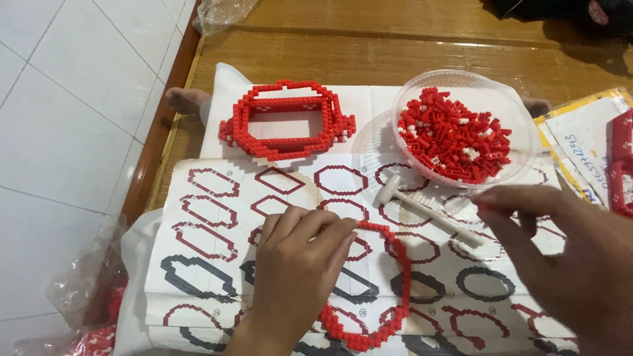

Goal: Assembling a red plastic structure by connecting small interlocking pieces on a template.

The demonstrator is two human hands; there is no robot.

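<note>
My left hand [297, 270] rests on a thin ring of small red bricks [395, 290] that lies on the white instruction sheet [204, 217]; its fingertips press the ring's top edge. To the right, my right hand [567, 257] hovers below the clear plastic bowl [461, 82], thumb and forefinger pinched together; whether a small red brick is between them I cannot tell. The bowl holds several loose red and white bricks [455, 135]. A larger built red brick frame [287, 118] stands on the sheet at the back.
A small white plastic hammer [422, 207] lies on the sheet between my hands. Yellow-edged paper and another red brick piece [620, 165] sit at the right edge. Clear plastic bags [86, 283] lie at lower left. The wooden surface borders white floor tiles [59, 132] on the left.
</note>
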